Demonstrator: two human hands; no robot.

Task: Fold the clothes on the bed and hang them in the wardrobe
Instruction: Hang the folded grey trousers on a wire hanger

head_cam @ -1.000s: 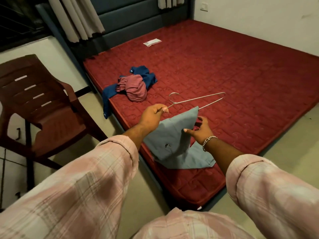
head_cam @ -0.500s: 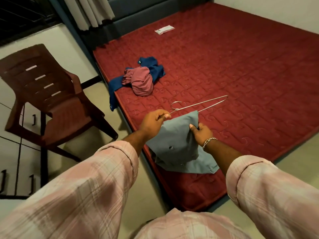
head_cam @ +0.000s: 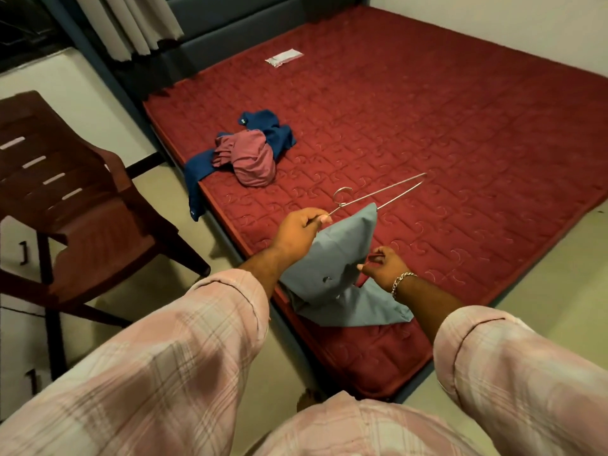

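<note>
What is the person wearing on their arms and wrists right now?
Both arms wear loose pale pink plaid sleeves with thin darker check lines, rolled back to bare forearms. The right wrist carries a silver chain-link bracelet. The left hand and right hand are bare, no gloves.

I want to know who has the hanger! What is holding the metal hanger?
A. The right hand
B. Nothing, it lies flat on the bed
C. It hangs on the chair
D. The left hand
D: the left hand pinches the metal hanger near its hook, lifting it with the grey garment draped on it.
</note>
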